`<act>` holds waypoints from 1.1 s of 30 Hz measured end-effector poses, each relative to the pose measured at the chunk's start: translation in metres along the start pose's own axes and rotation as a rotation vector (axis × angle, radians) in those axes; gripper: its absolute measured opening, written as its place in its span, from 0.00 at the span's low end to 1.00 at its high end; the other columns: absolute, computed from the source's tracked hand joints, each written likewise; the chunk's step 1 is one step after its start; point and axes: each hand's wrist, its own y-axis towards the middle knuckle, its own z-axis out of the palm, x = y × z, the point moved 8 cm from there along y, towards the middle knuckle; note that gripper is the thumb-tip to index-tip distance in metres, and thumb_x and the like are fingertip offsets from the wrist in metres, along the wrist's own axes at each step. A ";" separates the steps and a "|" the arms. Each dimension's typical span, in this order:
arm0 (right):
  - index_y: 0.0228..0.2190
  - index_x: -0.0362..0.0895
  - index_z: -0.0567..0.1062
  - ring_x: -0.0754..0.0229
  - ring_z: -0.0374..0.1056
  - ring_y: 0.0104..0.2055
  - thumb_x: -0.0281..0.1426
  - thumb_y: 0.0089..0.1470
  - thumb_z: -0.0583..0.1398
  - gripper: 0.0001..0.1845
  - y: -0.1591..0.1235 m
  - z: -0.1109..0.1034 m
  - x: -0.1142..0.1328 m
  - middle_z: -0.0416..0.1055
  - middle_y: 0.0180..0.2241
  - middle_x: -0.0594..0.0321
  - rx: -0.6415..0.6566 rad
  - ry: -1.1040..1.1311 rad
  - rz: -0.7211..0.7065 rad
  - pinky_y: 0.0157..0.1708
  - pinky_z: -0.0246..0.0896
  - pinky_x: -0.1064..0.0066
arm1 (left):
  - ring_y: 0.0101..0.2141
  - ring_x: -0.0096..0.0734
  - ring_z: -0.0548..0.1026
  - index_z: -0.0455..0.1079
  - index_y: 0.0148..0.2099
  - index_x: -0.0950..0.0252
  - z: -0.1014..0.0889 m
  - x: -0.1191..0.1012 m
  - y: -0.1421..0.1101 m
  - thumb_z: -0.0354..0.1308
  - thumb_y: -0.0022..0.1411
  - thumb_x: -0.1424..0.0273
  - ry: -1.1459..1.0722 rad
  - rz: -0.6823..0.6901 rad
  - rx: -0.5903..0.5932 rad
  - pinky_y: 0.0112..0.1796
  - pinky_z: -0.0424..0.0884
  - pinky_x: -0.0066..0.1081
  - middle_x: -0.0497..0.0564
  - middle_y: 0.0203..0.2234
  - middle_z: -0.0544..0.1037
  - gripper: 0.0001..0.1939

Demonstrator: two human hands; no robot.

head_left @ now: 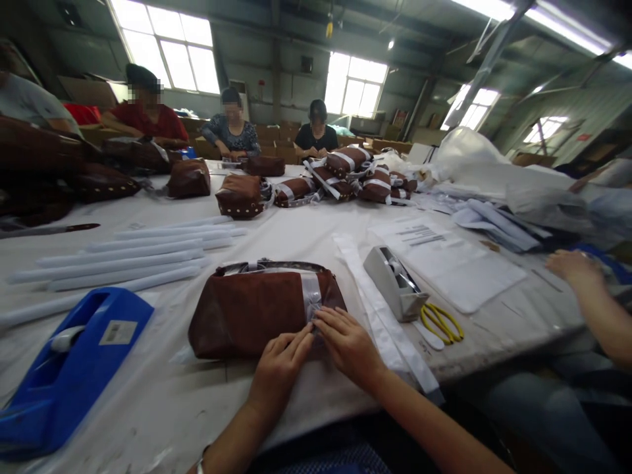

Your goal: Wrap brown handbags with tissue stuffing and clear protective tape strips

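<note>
A brown leather-like handbag (pixel 251 309) lies on the table before me, its dark strap along the far side. Around its right part runs a white strip (pixel 311 289), with a shiny clear patch like tape near my fingers. My left hand (pixel 284 359) presses its closed fingertips on the strip at the bag's near edge. Just right of it, my right hand (pixel 348 339) has its fingers held together over the same strip, the fingertips of both hands almost meeting. My thumbs are mostly hidden.
A blue tape dispenser (pixel 83 368) stands left, below white rolled tubes (pixel 128 263). Rightward lie long white strips (pixel 370 296), a grey tape dispenser (pixel 395 283), yellow-handled scissors (pixel 442 324) and plastic bags (pixel 444 257). Brown bags (pixel 239 195) pile up farther back. A co-worker's hand (pixel 575 266) is at right.
</note>
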 end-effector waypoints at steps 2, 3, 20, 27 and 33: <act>0.58 0.46 0.70 0.52 0.63 0.62 0.25 0.65 0.53 0.21 -0.008 0.004 -0.001 0.69 0.59 0.55 -0.007 0.007 0.008 0.63 0.56 0.52 | 0.43 0.31 0.76 0.72 0.54 0.61 -0.001 -0.001 0.000 0.46 0.72 0.76 0.004 0.003 -0.007 0.43 0.69 0.32 0.49 0.54 0.77 0.16; 0.58 0.45 0.69 0.52 0.63 0.63 0.26 0.65 0.53 0.21 -0.009 0.005 -0.001 0.68 0.59 0.55 -0.003 0.010 0.005 0.64 0.55 0.52 | 0.43 0.32 0.76 0.72 0.54 0.62 -0.002 -0.002 0.000 0.46 0.72 0.75 0.007 0.015 -0.017 0.44 0.70 0.32 0.50 0.53 0.78 0.16; 0.61 0.49 0.66 0.43 0.55 0.67 0.22 0.60 0.56 0.29 -0.039 0.001 0.021 0.62 0.64 0.52 0.006 -0.032 -0.031 0.63 0.51 0.39 | 0.50 0.32 0.76 0.71 0.56 0.64 -0.004 -0.003 -0.008 0.47 0.70 0.76 0.034 0.141 -0.002 0.51 0.72 0.33 0.55 0.51 0.78 0.17; 0.53 0.49 0.75 0.54 0.77 0.37 0.36 0.63 0.58 0.18 -0.074 0.015 0.020 0.78 0.44 0.55 0.022 0.813 0.496 0.41 0.74 0.60 | 0.64 0.44 0.62 0.55 0.69 0.62 -0.055 0.053 -0.035 0.48 0.69 0.78 0.328 0.063 0.068 0.65 0.47 0.57 0.56 0.63 0.67 0.28; 0.45 0.41 0.75 0.50 0.72 0.54 0.43 0.48 0.69 0.26 -0.065 0.080 0.047 0.74 0.51 0.48 0.153 1.879 1.134 0.57 0.63 0.59 | 0.61 0.41 0.68 0.57 0.68 0.61 -0.062 0.100 -0.052 0.49 0.68 0.78 0.391 0.044 0.142 0.58 0.67 0.42 0.54 0.63 0.67 0.28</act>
